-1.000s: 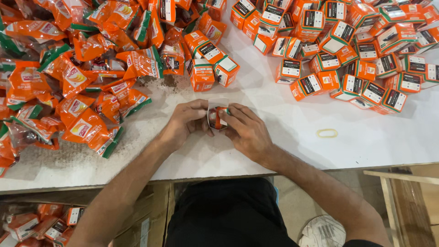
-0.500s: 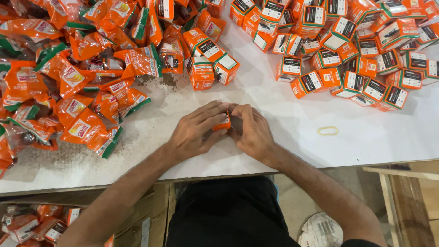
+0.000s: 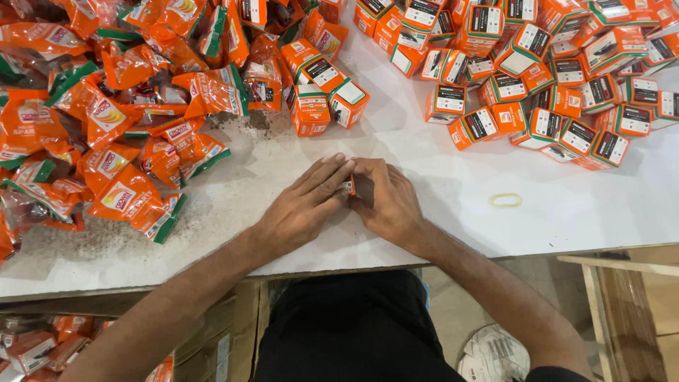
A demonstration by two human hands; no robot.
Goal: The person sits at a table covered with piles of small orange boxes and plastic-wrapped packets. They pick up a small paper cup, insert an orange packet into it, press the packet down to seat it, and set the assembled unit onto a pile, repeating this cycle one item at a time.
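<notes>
Where the white table (image 3: 453,212) runs bare along its near edge, both hands meet at the centre over one small orange box (image 3: 349,187), of which only a sliver shows between them. To the left and far left lies a loose heap of orange and green plastic packets (image 3: 120,120), too many and too overlapped to count; dark crumbs speckle the tabletop beside it. Far centre sit three orange boxes with labelled faces (image 3: 322,92), close together, just beyond the hands. Far right spreads a bigger scatter of the same boxes (image 3: 552,78), well over twenty, exact number unclear because they overlap and run off the frame. One yellow rubber band (image 3: 505,200) lies flat to the right of the hands, apart from everything. Below the table edge, near left, cardboard cartons (image 3: 212,339) hold more orange packets; near right, a wooden frame (image 3: 622,304). Left hand (image 3: 304,205): palm down, fingers straight and together, angled right, tips laid over the box. Right hand (image 3: 385,201): palm down, fingers curled close against the box's right side, thumb tucked toward the left hand. The two hands touch at the fingertips and press on the box from both sides. Forearms come in from the near edge, converging.
</notes>
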